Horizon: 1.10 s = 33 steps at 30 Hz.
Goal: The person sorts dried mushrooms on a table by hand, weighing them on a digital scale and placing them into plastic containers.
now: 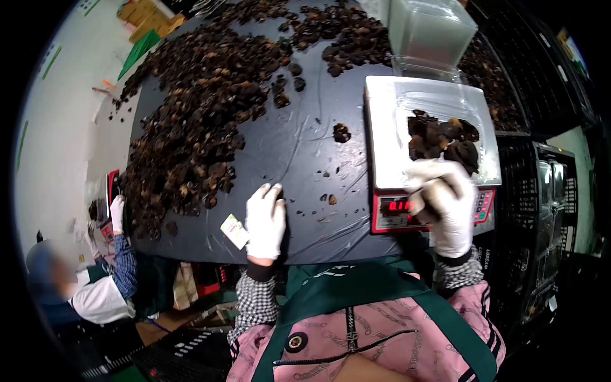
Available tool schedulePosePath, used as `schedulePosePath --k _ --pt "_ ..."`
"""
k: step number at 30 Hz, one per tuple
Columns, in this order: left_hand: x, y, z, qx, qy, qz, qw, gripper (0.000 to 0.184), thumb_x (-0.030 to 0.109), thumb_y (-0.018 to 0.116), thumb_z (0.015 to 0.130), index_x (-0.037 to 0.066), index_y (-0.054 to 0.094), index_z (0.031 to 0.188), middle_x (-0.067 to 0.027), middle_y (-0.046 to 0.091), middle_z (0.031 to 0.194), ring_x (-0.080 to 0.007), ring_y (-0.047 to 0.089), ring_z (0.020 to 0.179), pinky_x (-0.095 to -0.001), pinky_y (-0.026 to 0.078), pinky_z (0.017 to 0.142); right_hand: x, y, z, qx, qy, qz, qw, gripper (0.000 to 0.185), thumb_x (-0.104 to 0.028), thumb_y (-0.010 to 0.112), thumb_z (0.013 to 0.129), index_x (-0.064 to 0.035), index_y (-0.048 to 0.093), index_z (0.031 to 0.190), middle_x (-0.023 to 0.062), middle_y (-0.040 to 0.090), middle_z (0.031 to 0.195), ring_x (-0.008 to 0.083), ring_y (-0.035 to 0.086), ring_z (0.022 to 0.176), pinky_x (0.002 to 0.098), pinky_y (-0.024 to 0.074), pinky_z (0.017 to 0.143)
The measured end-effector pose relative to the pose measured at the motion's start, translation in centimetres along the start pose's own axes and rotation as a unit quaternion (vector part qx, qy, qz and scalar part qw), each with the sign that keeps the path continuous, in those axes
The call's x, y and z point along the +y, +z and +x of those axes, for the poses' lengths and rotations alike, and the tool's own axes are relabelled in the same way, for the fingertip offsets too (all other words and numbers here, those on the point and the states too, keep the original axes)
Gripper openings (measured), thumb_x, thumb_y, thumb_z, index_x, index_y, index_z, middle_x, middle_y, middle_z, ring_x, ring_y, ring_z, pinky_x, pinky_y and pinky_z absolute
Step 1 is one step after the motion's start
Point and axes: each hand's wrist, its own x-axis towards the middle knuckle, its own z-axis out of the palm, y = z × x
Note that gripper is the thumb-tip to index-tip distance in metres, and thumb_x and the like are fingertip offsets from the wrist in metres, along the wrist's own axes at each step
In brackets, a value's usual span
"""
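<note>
My right hand point(450, 213), in a white glove and slightly blurred, is closed on a dark brown mushroom point(436, 193) in front of the scale's pan. Behind it, several brown mushrooms point(439, 137) lie in a clear plastic tray on the silver pan of the scale point(385, 146). The red digits of the scale's display point(400, 206) are partly covered by my fingers. My left hand point(266, 219), also gloved, rests on the dark table with its fingers extended and holds nothing. Touching or just beside it is a small printed card point(235, 231).
A wide heap of mushrooms point(197, 108) covers the table's left and far side. One loose clump point(342, 133) and crumbs lie mid-table. Stacked clear trays point(429, 32) stand behind the scale. Black crates point(531, 210) line the right. A co-worker's gloved hand point(117, 213) is at the left edge.
</note>
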Motion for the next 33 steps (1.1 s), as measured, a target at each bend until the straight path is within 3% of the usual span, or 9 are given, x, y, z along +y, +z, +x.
schedulePosePath --k 1,5,9,16,21,23,26,27,33 --pt "0.6 0.7 -0.1 -0.016 -0.002 0.011 1.0 0.038 0.009 0.068 0.089 0.005 0.066 0.127 -0.0197 0.06 0.132 -0.037 0.055 0.123 -0.0432 0.044 0.106 -1.1 0.0 0.5 0.052 -0.104 -0.038 0.992 0.019 0.004 0.056 0.096 0.0016 0.067 0.11 0.0127 0.072 0.104 0.0088 0.06 0.066 0.0202 0.048 0.058" --pt "3.7 2.3 -1.3 -0.035 0.02 0.041 0.998 0.045 0.008 0.069 0.087 0.005 0.062 0.132 -0.0198 0.059 0.132 -0.0372 0.054 0.122 -0.045 0.044 0.105 -0.5 -4.0 4.9 0.148 -0.344 -0.355 0.856 0.039 0.006 0.068 0.09 -0.001 0.066 0.129 0.01 0.071 0.117 0.0154 0.067 0.097 0.0275 0.0538 0.088" --pt "5.5 3.7 -1.6 -0.038 0.035 -0.093 0.994 0.046 0.008 0.071 0.086 0.004 0.062 0.131 -0.018 0.061 0.13 -0.0354 0.057 0.118 -0.0419 0.046 0.103 -0.6 -4.2 5.9 0.036 -0.322 -0.451 0.832 0.053 -0.005 0.077 0.085 -0.0037 0.062 0.136 0.0138 0.062 0.136 0.0273 0.058 0.127 0.0368 0.0463 0.107" --pt "6.8 5.5 -1.0 -0.033 0.151 -0.039 0.987 0.033 0.01 0.073 0.082 0.003 0.066 0.114 -0.0131 0.063 0.11 -0.0322 0.061 0.104 -0.0429 0.05 0.089 0.8 -0.5 2.5 -0.027 -0.367 -0.35 0.861 0.036 -0.003 0.066 0.091 0.005 0.064 0.126 0.0201 0.066 0.126 0.034 0.06 0.123 0.0435 0.0445 0.108" --pt "4.4 1.6 -6.6 -0.039 0.06 -0.031 0.997 0.023 0.007 0.072 0.082 0.005 0.069 0.104 -0.0102 0.066 0.1 -0.0316 0.063 0.095 -0.0415 0.052 0.083 2.5 2.4 0.8 -0.156 -0.336 -0.318 0.873 0.023 -0.004 0.066 0.09 0.0049 0.068 0.111 0.0182 0.071 0.113 0.0336 0.066 0.108 0.0426 0.0482 0.101" --pt "3.2 -1.5 -9.2 -0.009 0.02 -0.021 1.0 0.023 0.004 0.073 0.077 0.005 0.07 0.1 -0.0115 0.066 0.089 -0.0323 0.063 0.083 -0.0422 0.052 0.076 3.3 4.0 0.6 -0.183 -0.332 -0.288 0.879 0.026 0.006 0.065 0.083 0.0044 0.069 0.108 0.0168 0.072 0.107 0.0329 0.068 0.102 0.0412 0.0516 0.095" --pt "1.5 -6.0 -13.8 -0.097 -0.12 0.163 0.975 0.008 0.01 0.073 0.078 0.009 0.069 0.085 -0.0086 0.063 0.082 -0.0303 0.062 0.081 -0.0409 0.051 0.073 4.4 5.6 0.1 -0.219 -0.307 -0.268 0.886 0.028 0.009 0.064 0.08 0.0036 0.07 0.107 0.0168 0.072 0.106 0.0332 0.068 0.1 0.0401 0.0528 0.093" --pt "1.0 -7.7 -14.1 -0.126 -0.161 0.124 0.971 0.006 0.011 0.073 0.081 0.008 0.069 0.084 -0.0088 0.065 0.085 -0.0309 0.063 0.084 -0.041 0.052 0.076 5.0 6.1 0.0 -0.23 -0.3 -0.245 0.893 0.028 0.009 0.064 0.08 0.0029 0.07 0.107 0.0163 0.073 0.106 0.033 0.068 0.1 0.0403 0.0529 0.093" --pt "-7.4 -9.0 -7.7 0.116 -0.177 0.03 0.977 0.038 0.017 0.071 0.089 0.009 0.068 0.126 -0.0177 0.068 0.118 -0.0341 0.062 0.114 -0.0418 0.049 0.1 5.8 8.5 -0.9 -0.284 -0.288 -0.217 0.888 0.03 0.009 0.065 0.079 0.0019 0.071 0.107 0.0148 0.073 0.106 0.0314 0.069 0.1 0.0397 0.0532 0.092"
